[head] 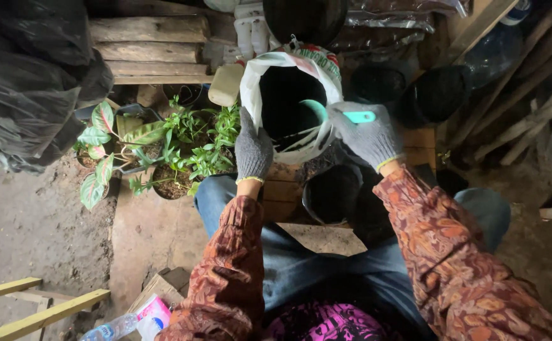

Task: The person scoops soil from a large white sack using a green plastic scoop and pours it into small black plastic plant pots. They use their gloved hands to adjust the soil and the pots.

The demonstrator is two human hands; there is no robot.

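Observation:
My left hand [252,150], in a grey knit glove, grips the near-left rim of a white woven sack [251,82] and holds its dark mouth open. Also gloved, my right hand [367,132] holds a teal-handled trowel [342,115] at the sack's right rim, its teal blade dipping into the opening. Just below my right hand, between my knees, sits an empty black plastic pot [331,192]. What the sack holds is hidden in shadow.
Small potted green plants [190,148] and one with pink-green leaves [102,148] stand at the left. Black pots [437,91] and timber lie at the right, wooden planks [149,47] and black bags [26,82] behind. A yellow wooden frame [42,312] and a plastic bottle [115,328] lie near left.

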